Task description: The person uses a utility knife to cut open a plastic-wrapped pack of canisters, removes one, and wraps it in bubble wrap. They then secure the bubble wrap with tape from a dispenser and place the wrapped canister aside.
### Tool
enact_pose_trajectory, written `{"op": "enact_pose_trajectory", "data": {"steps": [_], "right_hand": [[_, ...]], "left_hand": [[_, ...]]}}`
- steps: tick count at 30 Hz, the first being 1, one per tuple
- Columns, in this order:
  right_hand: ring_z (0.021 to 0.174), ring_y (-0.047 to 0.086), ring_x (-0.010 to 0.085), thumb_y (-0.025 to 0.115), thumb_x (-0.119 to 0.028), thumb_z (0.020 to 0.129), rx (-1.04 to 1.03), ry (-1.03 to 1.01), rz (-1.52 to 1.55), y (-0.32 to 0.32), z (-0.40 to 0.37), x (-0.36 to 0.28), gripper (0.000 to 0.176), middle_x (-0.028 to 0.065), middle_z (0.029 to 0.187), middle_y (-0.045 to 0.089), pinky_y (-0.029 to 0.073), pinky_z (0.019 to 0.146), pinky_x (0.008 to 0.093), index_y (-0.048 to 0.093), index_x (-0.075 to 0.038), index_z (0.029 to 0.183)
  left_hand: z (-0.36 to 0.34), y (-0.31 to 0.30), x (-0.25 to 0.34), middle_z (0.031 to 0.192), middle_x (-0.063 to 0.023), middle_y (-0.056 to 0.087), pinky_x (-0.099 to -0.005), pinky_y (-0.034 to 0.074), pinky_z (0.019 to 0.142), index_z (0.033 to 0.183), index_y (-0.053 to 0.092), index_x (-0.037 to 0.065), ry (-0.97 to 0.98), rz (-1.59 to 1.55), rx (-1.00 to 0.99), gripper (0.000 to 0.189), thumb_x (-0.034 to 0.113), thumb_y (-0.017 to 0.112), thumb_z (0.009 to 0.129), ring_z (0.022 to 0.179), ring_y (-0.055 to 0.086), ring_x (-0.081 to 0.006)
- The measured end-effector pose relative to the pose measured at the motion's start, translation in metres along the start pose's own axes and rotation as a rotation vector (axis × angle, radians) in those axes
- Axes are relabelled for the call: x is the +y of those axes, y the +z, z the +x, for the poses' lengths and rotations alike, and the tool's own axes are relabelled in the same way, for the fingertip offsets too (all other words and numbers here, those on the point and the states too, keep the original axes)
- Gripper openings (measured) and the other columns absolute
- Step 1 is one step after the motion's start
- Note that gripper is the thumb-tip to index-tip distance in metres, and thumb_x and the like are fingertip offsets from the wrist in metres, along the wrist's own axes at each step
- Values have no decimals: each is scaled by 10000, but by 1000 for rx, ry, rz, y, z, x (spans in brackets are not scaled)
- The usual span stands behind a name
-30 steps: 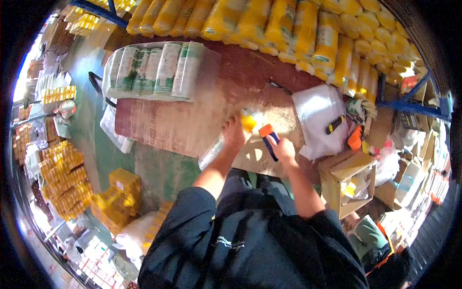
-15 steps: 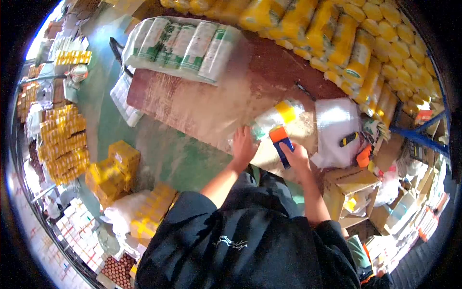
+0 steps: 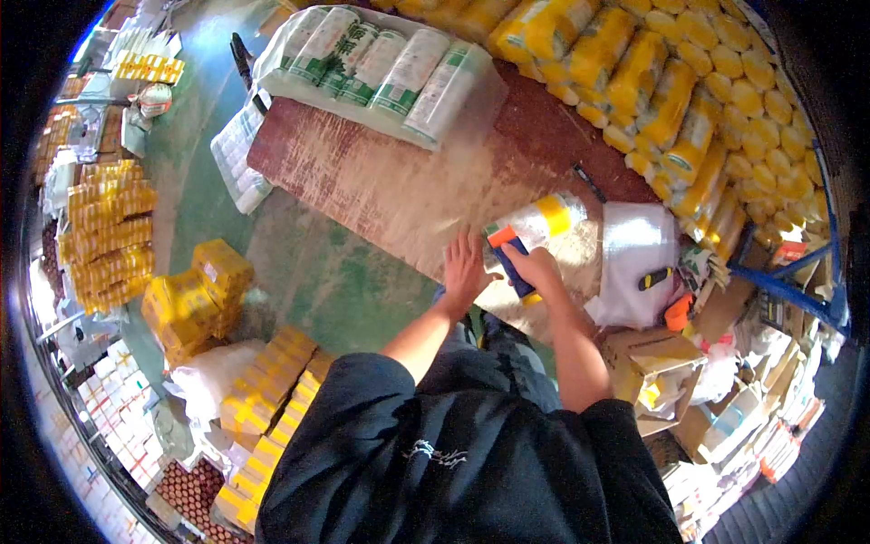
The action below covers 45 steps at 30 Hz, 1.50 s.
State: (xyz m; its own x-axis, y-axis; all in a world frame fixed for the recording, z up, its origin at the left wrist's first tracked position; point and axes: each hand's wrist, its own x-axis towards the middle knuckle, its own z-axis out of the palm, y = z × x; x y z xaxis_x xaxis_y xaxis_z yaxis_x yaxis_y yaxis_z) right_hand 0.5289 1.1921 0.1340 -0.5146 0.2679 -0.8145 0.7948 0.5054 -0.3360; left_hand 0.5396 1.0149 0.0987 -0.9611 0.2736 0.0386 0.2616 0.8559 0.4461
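Surface: worn reddish wooden table [image 3: 390,190], scuffed pale, amid stacked glossy yellow packs [image 3: 671,91].
Change: the right hand [image 3: 536,270] has carried the orange-and-blue tool [image 3: 507,249] leftward; its orange head now meets the bundle's near end.
Right hand: closed round the blue handle.
Left hand [image 3: 464,267]: spread flat, pressing beside the tool, grasping nothing.
Bundle [image 3: 548,219]: long, rounded, shiny clear wrap with a yellow band, at the table's near edge.
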Motion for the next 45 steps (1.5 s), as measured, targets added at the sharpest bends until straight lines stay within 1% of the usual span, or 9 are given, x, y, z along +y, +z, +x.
{"op": "enact_pose_trajectory", "data": {"steps": [4, 9, 15, 24, 30, 34, 40, 42, 45], "right_hand": [[670, 756, 262, 609, -742, 853, -50, -31, 43, -3, -14, 3, 766, 121, 658, 731, 594, 714, 394, 769, 5, 792], [572, 726, 218, 702, -607, 889, -39, -76, 183, -1, -14, 10, 652, 116, 651, 705, 564, 540, 324, 718, 35, 778], [553, 709, 191, 701, -592, 900, -109, -107, 286, -5, -20, 4, 629, 101, 645, 696, 555, 542, 315, 717, 26, 786], [530, 684, 173, 706, -601, 895, -106, -174, 187, -8, -13, 16, 626, 84, 636, 690, 540, 533, 318, 717, 15, 783], [520, 671, 160, 693, -588, 906, -140, -172, 194, -2, 1, 19, 599, 72, 627, 685, 536, 526, 322, 730, -2, 787], [539, 683, 163, 689, -604, 897, -93, -199, 2, -19, -4, 23, 612, 87, 643, 703, 544, 553, 317, 744, -6, 785], [551, 692, 171, 699, -626, 877, -78, -224, 15, 1, 19, 36, 634, 85, 639, 706, 550, 562, 318, 745, -4, 765], [549, 690, 170, 703, -625, 875, -74, -218, 56, 0, 18, 48, 635, 82, 634, 703, 550, 559, 318, 742, 0, 767], [538, 683, 162, 704, -610, 885, -37, -232, -3, -9, 7, 35, 626, 78, 629, 697, 549, 548, 315, 737, 7, 784]], "left_hand": [[9, 16, -19, 1294, -198, 570, -474, 457, 1029, 1357, 472, 15, -15, -64, -194, 927, 341, 896, 598, 1239, 542, -376], [31, 4, -28, 1375, -231, 544, -488, 476, 1028, 1456, 406, -8, -155, -247, -474, 1050, 335, 911, 602, 1237, 550, -414], [39, 8, -39, 1355, -285, 537, -508, 479, 1034, 1440, 450, 6, -52, -192, -240, 998, 340, 909, 620, 1225, 547, -441], [57, 15, -49, 1387, -263, 492, -512, 529, 956, 1521, 356, 89, 0, -331, -465, 1058, 274, 908, 637, 1178, 564, -472], [43, 12, -10, 1334, -253, 582, -498, 514, 997, 1446, 471, 40, -275, -230, -283, 976, 321, 919, 626, 1197, 586, -439], [74, -6, -41, 1452, -248, 500, -504, 513, 1000, 1502, 384, 51, -166, -520, -578, 1076, 309, 938, 617, 1189, 608, -443], [36, 18, -15, 1442, -268, 513, -475, 523, 989, 1481, 410, 22, -274, -120, -296, 1081, 332, 955, 600, 1224, 599, -428], [55, 18, -32, 1471, -265, 451, -480, 517, 995, 1502, 344, 27, -275, -323, -496, 1146, 312, 960, 579, 1233, 575, -436], [53, 19, -37, 1455, -258, 449, -481, 506, 1001, 1483, 347, 18, -249, -239, -409, 1155, 317, 966, 554, 1259, 542, -426]]}}
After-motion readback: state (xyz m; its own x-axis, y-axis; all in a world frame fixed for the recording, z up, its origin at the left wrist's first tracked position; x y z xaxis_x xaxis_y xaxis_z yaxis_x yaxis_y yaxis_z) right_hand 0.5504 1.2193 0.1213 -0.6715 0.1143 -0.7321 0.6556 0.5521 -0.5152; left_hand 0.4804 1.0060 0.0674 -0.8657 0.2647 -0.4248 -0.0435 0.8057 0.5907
